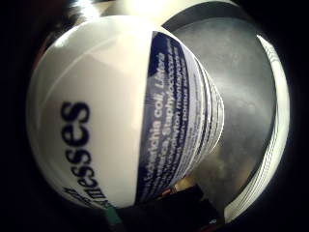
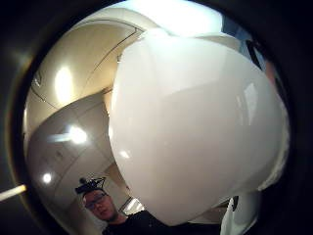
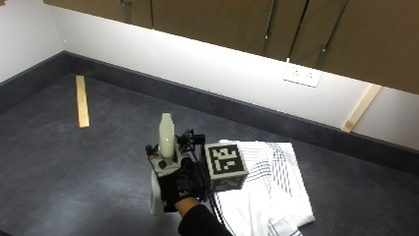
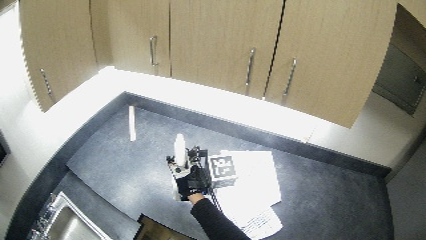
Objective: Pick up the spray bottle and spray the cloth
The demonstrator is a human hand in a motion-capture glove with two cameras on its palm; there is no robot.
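In the outside view my gloved right hand [image 3: 180, 184] grips a white spray bottle [image 3: 165, 140] around its neck. The bottle is held above the dark counter [image 3: 72, 162], its long nozzle end pointing up and away and its body [image 3: 156, 196] showing below the hand. A white cloth with blue stripes [image 3: 272, 184] lies spread on the counter just to the right of the hand. The bottle's white and blue label [image 1: 120, 121] fills the little finger side palm view, with the cloth's striped edge [image 1: 276, 121] beyond it. White plastic of the bottle [image 2: 195, 132] fills the thumb side palm view.
A loose wooden strip [image 3: 81, 101] lies on the counter at the far left. A second strip [image 3: 360, 108] leans against the back wall near a socket [image 3: 301, 75]. Cabinets hang overhead. A sink [image 4: 63, 225] sits at the counter's near-left corner.
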